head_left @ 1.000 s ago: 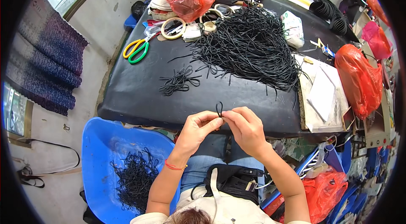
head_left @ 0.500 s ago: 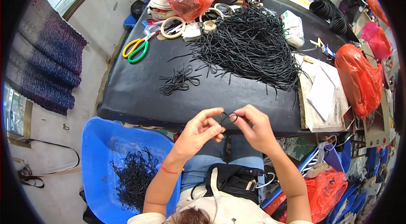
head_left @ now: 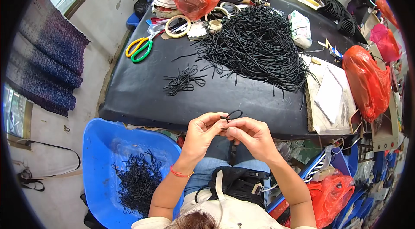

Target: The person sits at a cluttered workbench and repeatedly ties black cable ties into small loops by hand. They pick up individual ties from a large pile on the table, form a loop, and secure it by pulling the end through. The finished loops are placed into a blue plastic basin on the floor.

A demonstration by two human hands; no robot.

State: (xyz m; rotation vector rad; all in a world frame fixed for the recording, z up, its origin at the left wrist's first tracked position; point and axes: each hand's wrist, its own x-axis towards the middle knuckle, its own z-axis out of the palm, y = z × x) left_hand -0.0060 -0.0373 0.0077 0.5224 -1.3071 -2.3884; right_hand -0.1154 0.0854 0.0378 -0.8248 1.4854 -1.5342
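Observation:
Between my fingertips, in front of the table's near edge, is a thin black cord (head_left: 234, 114) bent into a small loop that sticks up above them. My left hand (head_left: 205, 132) pinches it from the left. From the other side, the thumb and fingers of my right hand (head_left: 250, 135) pinch it too, close against the left fingertips. Where the cord's ends run is hidden by my fingers. Beyond my hands a small bunch of looped black cords (head_left: 185, 81) lies on the black table (head_left: 151, 95). A large heap of black cords (head_left: 255, 47) spreads farther back.
At my left stands a blue tub (head_left: 101, 151) with tangled black cords (head_left: 137, 181) inside. Scissors (head_left: 140, 49) with yellow and green handles and a tape roll (head_left: 177, 27) lie at the table's left. A pale board (head_left: 339, 119) and a red plastic bag (head_left: 365, 82) are right.
My hands have come together, the right moving left and slightly down. The cord's loop, earlier stretched between them, now stands up over the joined fingertips. Another person's hand shows at the far right back.

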